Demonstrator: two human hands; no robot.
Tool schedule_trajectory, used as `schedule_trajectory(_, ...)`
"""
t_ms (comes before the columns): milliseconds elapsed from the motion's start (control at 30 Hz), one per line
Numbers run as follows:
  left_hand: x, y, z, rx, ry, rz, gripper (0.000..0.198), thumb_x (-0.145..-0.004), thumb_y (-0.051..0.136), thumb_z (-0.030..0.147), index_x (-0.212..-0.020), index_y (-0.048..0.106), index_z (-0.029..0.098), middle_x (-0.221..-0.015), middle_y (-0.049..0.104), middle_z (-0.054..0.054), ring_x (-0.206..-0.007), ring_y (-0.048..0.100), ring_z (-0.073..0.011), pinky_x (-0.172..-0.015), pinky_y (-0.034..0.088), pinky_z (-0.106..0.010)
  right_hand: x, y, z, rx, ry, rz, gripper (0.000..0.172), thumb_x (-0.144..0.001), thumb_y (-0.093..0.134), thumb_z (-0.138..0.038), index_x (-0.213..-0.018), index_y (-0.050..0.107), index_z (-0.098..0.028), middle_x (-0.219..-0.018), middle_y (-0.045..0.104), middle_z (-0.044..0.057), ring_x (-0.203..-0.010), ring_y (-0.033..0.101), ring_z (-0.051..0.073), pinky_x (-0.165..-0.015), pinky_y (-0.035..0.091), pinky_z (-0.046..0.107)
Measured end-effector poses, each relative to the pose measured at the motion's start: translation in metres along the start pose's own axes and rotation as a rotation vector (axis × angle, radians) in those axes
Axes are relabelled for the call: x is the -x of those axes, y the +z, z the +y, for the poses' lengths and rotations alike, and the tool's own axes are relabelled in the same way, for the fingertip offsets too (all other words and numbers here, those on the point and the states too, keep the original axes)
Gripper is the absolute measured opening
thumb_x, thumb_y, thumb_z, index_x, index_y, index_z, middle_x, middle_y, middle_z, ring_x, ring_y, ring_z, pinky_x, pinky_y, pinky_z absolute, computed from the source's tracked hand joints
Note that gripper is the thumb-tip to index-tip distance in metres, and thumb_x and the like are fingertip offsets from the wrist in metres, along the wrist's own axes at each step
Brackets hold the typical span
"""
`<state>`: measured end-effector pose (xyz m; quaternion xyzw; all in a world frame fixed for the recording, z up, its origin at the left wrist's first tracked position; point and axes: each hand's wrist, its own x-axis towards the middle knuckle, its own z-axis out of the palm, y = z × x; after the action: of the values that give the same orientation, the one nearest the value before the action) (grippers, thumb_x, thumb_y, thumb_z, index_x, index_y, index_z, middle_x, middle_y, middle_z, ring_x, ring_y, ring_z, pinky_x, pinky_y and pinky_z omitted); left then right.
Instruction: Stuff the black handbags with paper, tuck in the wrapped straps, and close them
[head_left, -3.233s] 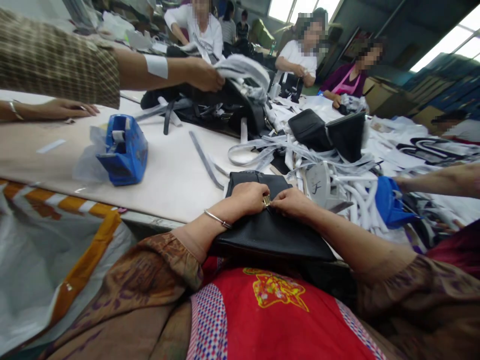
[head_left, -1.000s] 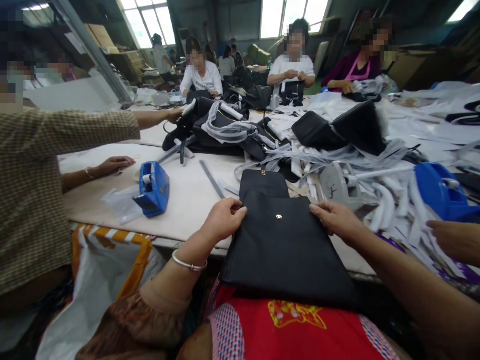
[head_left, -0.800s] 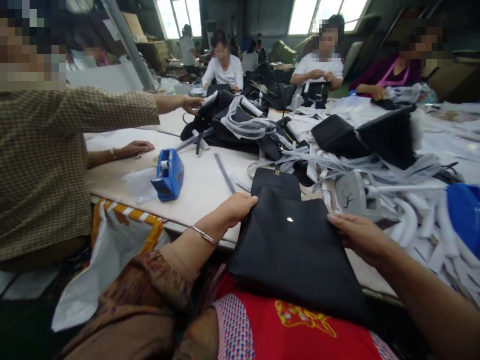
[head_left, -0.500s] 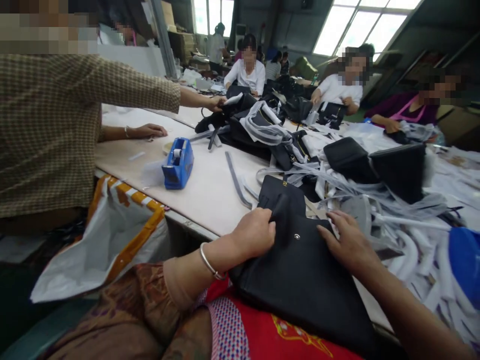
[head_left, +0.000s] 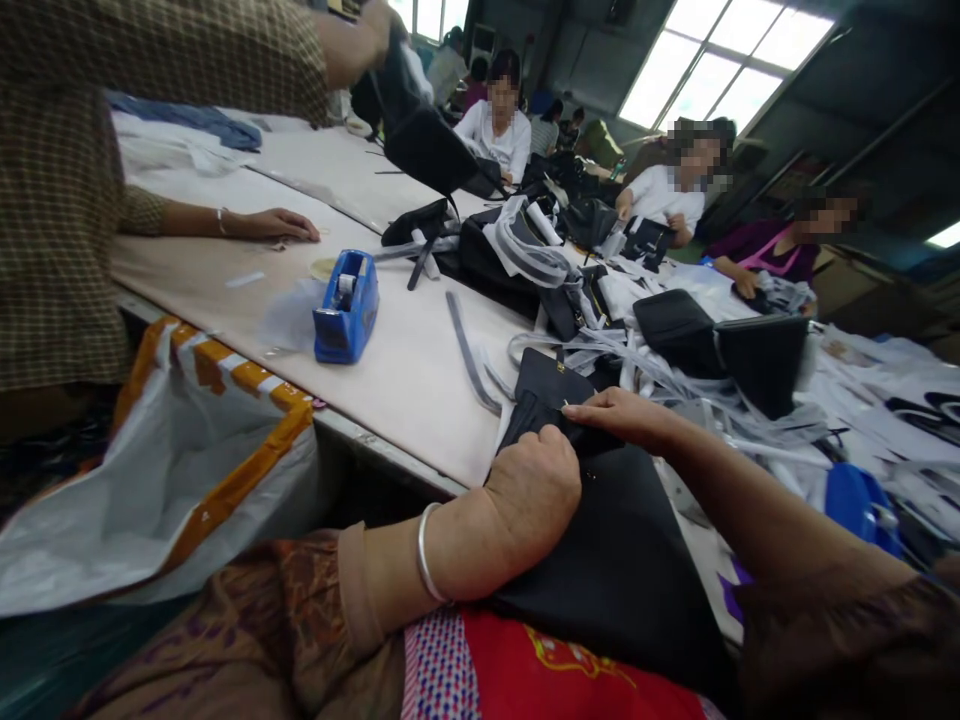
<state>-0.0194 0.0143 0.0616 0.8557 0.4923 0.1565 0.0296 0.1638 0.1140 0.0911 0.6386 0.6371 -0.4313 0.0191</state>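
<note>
The right hand, spread earlier, is now pinching the black bag just beyond the left hand, which is gripping it, so both are steadying it.

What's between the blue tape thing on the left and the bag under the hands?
A grey strip lies on the tabletop between the blue tape dispenser and the black bag, with paler strips nearer the bag. The head view shows this.

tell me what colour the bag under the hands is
The bag is black, seen best in the head view.
</note>
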Motion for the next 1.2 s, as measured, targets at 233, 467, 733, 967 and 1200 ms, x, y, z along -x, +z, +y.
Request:
schedule_trajectory(233,0.004,-0.015,-0.007,0.292,0.059,-0.103,0.025,-0.09,0.055,0.028,-0.106,0.06,0.009,-0.097,0.062,-0.014,-0.082,0.064,-0.0264,-0.069,0.056,-0.038,0.007,0.007,0.009,-0.448,-0.047,-0.083,0.047,-0.062,0.081,-0.054,-0.059,0.053,-0.017,-0.055,0.047,-0.004,-0.051,0.039,0.008,-0.051,0.03,0.025)
schedule_trajectory(467,0.017,-0.013,-0.029,0.643,-0.086,-0.226,0.039,-0.09,0.053,0.05,-0.104,0.065,0.016,-0.095,0.069,-0.01,-0.085,0.066,-0.0247,-0.076,0.052,-0.035,0.021,0.007,0.018,-0.463,-0.178,-0.032,0.041,-0.073,0.076,-0.053,-0.073,0.065,-0.013,-0.062,0.058,-0.001,-0.056,0.05,0.01,-0.057,0.038,0.025)
schedule_trajectory(733,0.03,-0.008,-0.032,0.959,-0.358,-0.293,0.041,-0.088,0.05,0.056,-0.096,0.065,0.018,-0.081,0.069,-0.004,-0.072,0.062,-0.018,-0.061,0.044,-0.026,0.021,0.007,0.018,-0.488,-0.245,-0.013,0.043,-0.073,0.076,-0.055,-0.072,0.064,-0.014,-0.063,0.06,0.001,-0.058,0.052,0.012,-0.058,0.041,0.026)
schedule_trajectory(967,0.032,0.006,-0.029,1.23,-0.575,-0.372,0.03,-0.084,0.056,0.047,-0.077,0.057,0.019,-0.066,0.058,0.002,-0.06,0.053,-0.013,-0.051,0.037,-0.022,0.009,0.014,0.013,-0.569,-0.233,0.057,0.044,-0.065,0.081,-0.054,-0.069,0.064,-0.014,-0.059,0.058,-0.001,-0.053,0.048,0.01,-0.054,0.037,0.024)
schedule_trajectory(1200,0.038,0.006,-0.026,1.186,-0.535,-0.157,0.022,-0.08,0.058,0.029,-0.066,0.043,0.02,-0.057,0.041,0.007,-0.054,0.038,-0.0092,-0.05,0.03,-0.021,-0.004,0.009,0.005,-0.471,-0.326,0.076,0.037,-0.066,0.082,-0.047,-0.08,0.069,-0.015,-0.069,0.065,0.0,-0.063,0.056,0.013,-0.064,0.045,0.027)
